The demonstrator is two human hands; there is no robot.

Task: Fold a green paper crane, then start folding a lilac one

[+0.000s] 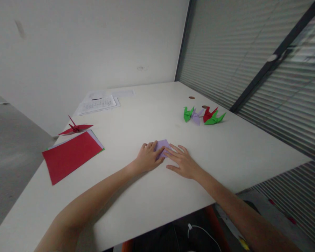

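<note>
A small piece of folded purple origami paper (162, 143) lies flat on the white table, partly covered by my fingers. My left hand (148, 156) rests on its left side, fingers spread and pressing it against the tabletop. From the right, my right hand (183, 161) reaches over with fingers stretched out, the fingertips touching the paper's right edge near my left index finger. Neither hand is closed around anything. The paper's lower part is hidden under the fingers.
Left of my hands lies a stack of red paper (73, 157), with purple and green sheets beneath. Behind it sits a red paper crane (75, 128). Several folded cranes, including a green one (188, 114), stand at the right. Printed sheets (99, 104) lie at the back left.
</note>
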